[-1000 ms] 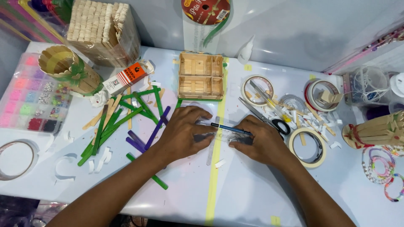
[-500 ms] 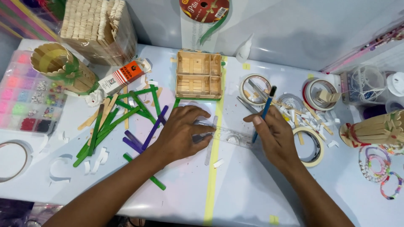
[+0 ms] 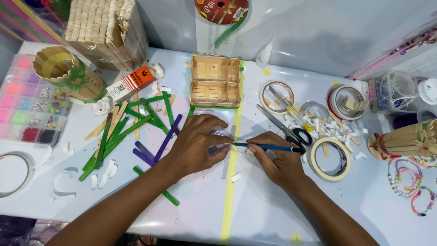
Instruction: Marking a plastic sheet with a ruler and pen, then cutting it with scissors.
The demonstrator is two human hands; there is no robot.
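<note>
From the head camera, your left hand (image 3: 196, 145) lies palm down on the table (image 3: 255, 209), fingers bent and pressing on a small clear plastic piece (image 3: 222, 137) that sits across the yellow tape line (image 3: 230, 191) running down the table. Your right hand (image 3: 278, 160) pinches a blue pen (image 3: 268, 147) between thumb and fingers; the pen lies almost level, its tip pointing left and meeting the clear piece right by your left fingertips. The two hands are close, nearly touching at the piece.

Just left of your left hand lies a loose scatter of green craft sticks (image 3: 132, 130), with a few purple sticks (image 3: 166, 139) and plain wooden ones among them. Beyond your hands, a shallow wooden box (image 3: 215, 81) built of sticks and split into compartments sits against the tape line. To the right of your right hand, black-handled scissors (image 3: 286, 126) lie beside a roll of masking tape (image 3: 328, 159), with another tape roll (image 3: 276, 96) farther back. At the far left stand a round stick-built cup (image 3: 63, 73) and a clear bead organiser (image 3: 27, 107) of coloured beads. A glue box (image 3: 132, 83) in white and orange lies near the cup. A stack of plain sticks (image 3: 104, 23) sits at the top left.
</note>
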